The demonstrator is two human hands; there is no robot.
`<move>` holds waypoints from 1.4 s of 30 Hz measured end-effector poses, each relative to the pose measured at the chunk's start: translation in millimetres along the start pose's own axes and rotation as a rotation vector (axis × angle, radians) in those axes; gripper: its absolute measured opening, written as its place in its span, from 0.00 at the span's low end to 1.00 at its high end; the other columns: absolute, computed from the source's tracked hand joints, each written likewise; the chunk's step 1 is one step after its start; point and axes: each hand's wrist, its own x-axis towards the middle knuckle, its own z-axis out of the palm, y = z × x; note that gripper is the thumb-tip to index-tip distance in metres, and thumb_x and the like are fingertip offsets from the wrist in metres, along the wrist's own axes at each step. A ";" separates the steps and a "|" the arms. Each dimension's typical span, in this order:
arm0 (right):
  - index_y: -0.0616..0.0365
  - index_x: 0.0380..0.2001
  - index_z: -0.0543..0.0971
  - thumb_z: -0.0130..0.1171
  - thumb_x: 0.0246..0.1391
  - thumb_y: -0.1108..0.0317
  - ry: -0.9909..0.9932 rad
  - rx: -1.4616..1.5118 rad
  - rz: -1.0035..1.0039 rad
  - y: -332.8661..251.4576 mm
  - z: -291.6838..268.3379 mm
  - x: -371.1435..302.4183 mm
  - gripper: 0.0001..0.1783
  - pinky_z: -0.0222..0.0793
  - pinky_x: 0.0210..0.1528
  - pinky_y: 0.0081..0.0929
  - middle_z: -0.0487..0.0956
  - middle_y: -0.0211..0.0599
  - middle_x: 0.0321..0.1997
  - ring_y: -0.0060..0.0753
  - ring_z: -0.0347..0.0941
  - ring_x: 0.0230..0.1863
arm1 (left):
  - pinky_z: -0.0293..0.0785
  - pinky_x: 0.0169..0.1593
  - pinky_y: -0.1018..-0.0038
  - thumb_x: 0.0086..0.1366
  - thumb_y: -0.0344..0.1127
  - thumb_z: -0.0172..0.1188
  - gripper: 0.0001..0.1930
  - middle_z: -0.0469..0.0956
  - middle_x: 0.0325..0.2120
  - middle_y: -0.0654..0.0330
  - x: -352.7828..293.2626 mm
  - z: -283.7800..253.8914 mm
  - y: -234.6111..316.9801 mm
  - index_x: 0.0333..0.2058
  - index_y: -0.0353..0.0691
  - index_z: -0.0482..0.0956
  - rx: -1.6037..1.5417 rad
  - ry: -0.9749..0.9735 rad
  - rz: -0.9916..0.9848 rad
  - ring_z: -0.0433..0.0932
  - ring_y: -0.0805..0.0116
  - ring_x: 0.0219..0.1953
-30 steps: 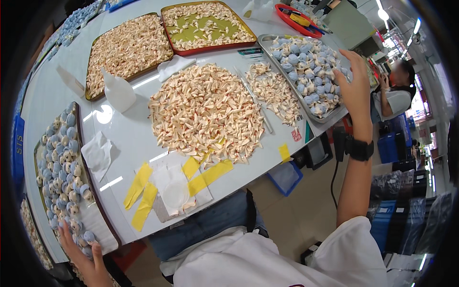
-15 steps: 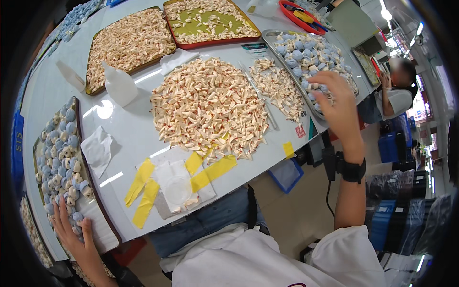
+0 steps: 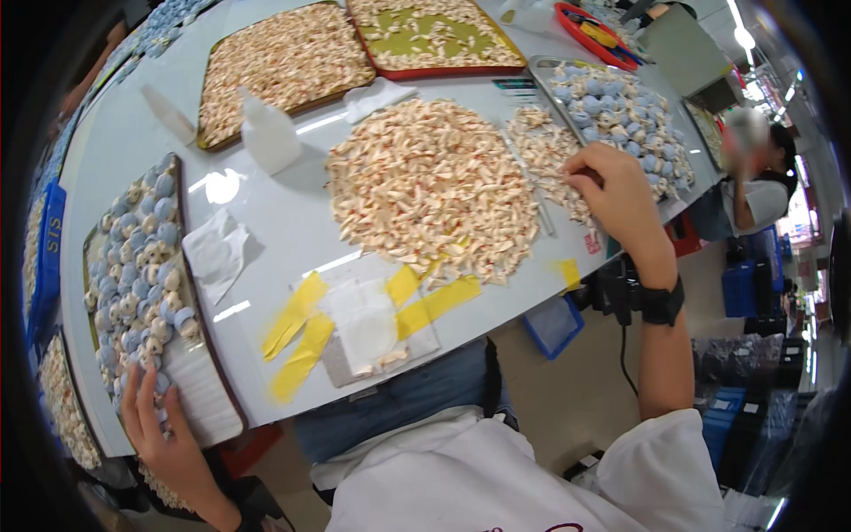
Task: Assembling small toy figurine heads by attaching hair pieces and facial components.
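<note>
My right hand [image 3: 619,197] is over the edge of a small pile of cream pointed pieces [image 3: 542,146], its fingertips curled together; whatever lies between them is too small to make out. Beside that hand is a metal tray [image 3: 567,113] of blue and cream round pieces [image 3: 625,120]. At the left, my left hand [image 3: 167,434] rests with fingers spread on the lower end of another tray [image 3: 208,377], touching blue and cream round pieces [image 3: 133,288]. Between the hands lies a large round heap of cream pointed pieces [image 3: 434,191], some with red tips.
Two trays of cream pieces [image 3: 284,66] [image 3: 434,40] stand at the back. A white squeeze bottle [image 3: 269,137], crumpled tissue [image 3: 217,253] and thin rod [image 3: 530,182] lie around the heap. Yellow tape [image 3: 301,363] edges a pad [image 3: 368,328] in front. Another person [image 3: 758,191] is at far right.
My right hand has come down from over the right tray to the small pile, its fingers drawing together. My left hand stays on its tray. The whole view has shifted slightly.
</note>
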 end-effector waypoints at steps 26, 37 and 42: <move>0.63 0.27 0.72 0.56 0.41 0.85 -0.059 0.735 0.088 -138.0 -7.6 -21.1 0.09 0.64 0.38 0.17 0.73 0.37 0.32 0.23 0.69 0.33 | 0.71 0.27 0.81 0.61 0.38 0.54 0.17 0.69 0.38 0.49 -15.5 -16.6 65.5 0.41 0.29 0.69 -1.616 -0.201 -0.313 0.74 0.69 0.29; 0.62 0.20 0.75 0.59 0.29 0.85 -0.213 0.344 -0.277 -176.5 29.1 -2.3 0.10 0.63 0.33 0.20 0.72 0.33 0.26 0.29 0.69 0.29 | 0.76 0.36 0.77 0.55 0.25 0.59 0.18 0.67 0.41 0.49 -30.1 6.5 86.7 0.43 0.26 0.68 -1.860 -0.310 -0.250 0.76 0.65 0.34; 0.60 0.20 0.75 0.60 0.26 0.85 -0.236 0.230 -0.372 -181.8 29.8 2.2 0.12 0.60 0.31 0.21 0.68 0.32 0.26 0.29 0.66 0.29 | 0.72 0.29 0.83 0.52 0.44 0.66 0.25 0.70 0.42 0.49 -25.9 -0.4 98.5 0.41 0.33 0.69 -1.770 -0.360 -0.577 0.76 0.68 0.31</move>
